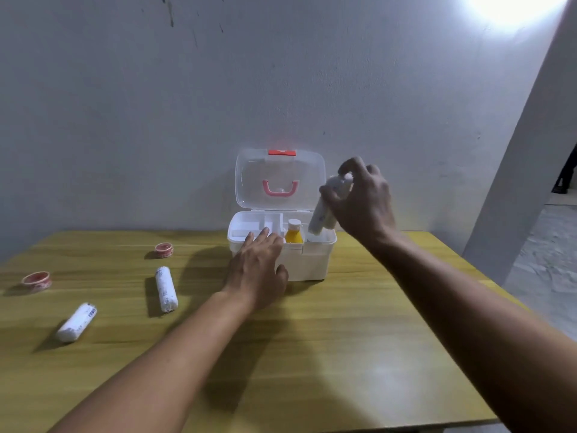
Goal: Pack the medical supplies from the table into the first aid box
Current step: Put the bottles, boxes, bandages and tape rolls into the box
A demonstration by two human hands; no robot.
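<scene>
Lowering a white wrapped gauze roll [324, 210] into the box, that is the step in hand! The right hand [363, 203] pinches the roll's top end in closed fingers and holds it tilted, its bottom end already dipping into the right-hand compartment of the white plastic first aid box [307, 260]. The left hand [259, 270] lies spread and empty against the box's front wall, fingertips on the rim of the inner tray, steadying it by the look of things.

The box stands near the far edge of the yellow wooden table [312, 354], its clear lid with pink handle [280, 179] standing upright. One small yellow bottle with a white cap [293, 231] already stands inside, just left of the incoming roll.

Plenty left to pack: two more white gauze rolls, one mid-table [166, 289] and one toward the left edge [77, 322], plus two red-and-white tape rolls, one near the far edge [164, 250] and one at the left edge [36, 280].

Next, I reckon, the fingers need to let the roll slide down beside the bottle without toppling it, then a reach left for the nearest roll.
</scene>
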